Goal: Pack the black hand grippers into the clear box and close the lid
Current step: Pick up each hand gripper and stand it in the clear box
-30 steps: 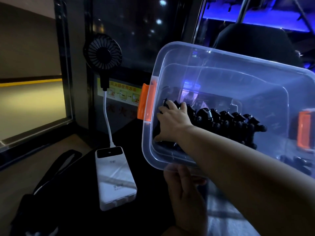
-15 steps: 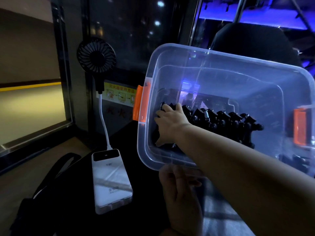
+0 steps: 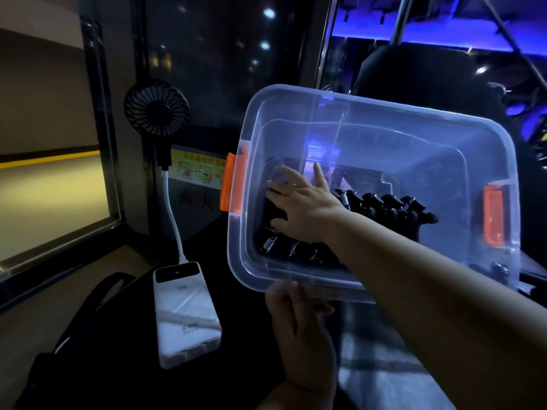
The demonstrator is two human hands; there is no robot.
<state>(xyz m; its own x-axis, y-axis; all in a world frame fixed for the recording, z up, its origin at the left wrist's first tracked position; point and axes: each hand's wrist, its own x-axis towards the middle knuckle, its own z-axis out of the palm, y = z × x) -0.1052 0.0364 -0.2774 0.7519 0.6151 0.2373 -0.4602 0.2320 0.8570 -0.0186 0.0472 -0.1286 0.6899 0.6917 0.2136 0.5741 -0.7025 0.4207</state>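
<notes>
Hand grippers (image 3: 393, 208) beneath splayed right hand (image 3: 305, 208); flat left hand (image 3: 302, 335) props box (image 3: 384, 105); sticker (image 3: 198, 170) blurred.

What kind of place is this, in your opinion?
Probably the inside of a bus or similar vehicle at night: a dark glass window showing city lights, a yellow instruction sticker below it, and a black high seat back under blue strip lighting.

The right arm (image 3: 429, 276) stretches from the lower right into the box (image 3: 384, 112), its right hand (image 3: 302, 208) palm down with fingers spread straight over the grippers (image 3: 390, 205), while the left hand (image 3: 299, 329) presses straight fingers against the box's near underside.
</notes>
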